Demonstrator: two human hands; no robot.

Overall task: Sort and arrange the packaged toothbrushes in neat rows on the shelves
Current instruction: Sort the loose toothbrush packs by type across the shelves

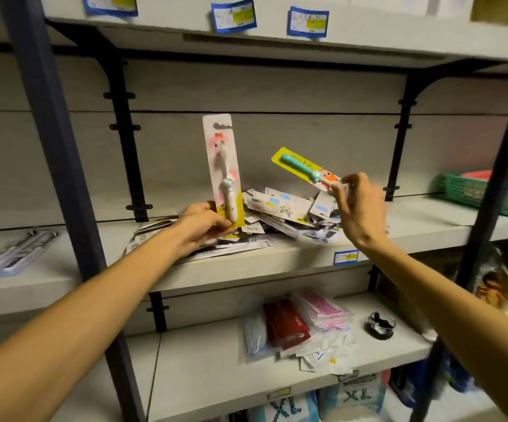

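A loose heap of packaged toothbrushes [280,216] lies on the middle shelf [277,260]. My left hand [202,225] grips the bottom of a pink toothbrush pack [224,166] and holds it upright above the heap's left side. Over the heap's right side, my right hand [357,208] pinches the lower end of a blue toothbrush pack [303,167] with a yellow card. That pack tilts up and to the left.
A few grey toothbrush packs [18,251] lie on the left bay's shelf. A green basket [490,190] stands at the right. The lower shelf carries mask packs [295,327] and a small black item [382,325]. Dark uprights [64,166] frame the bay.
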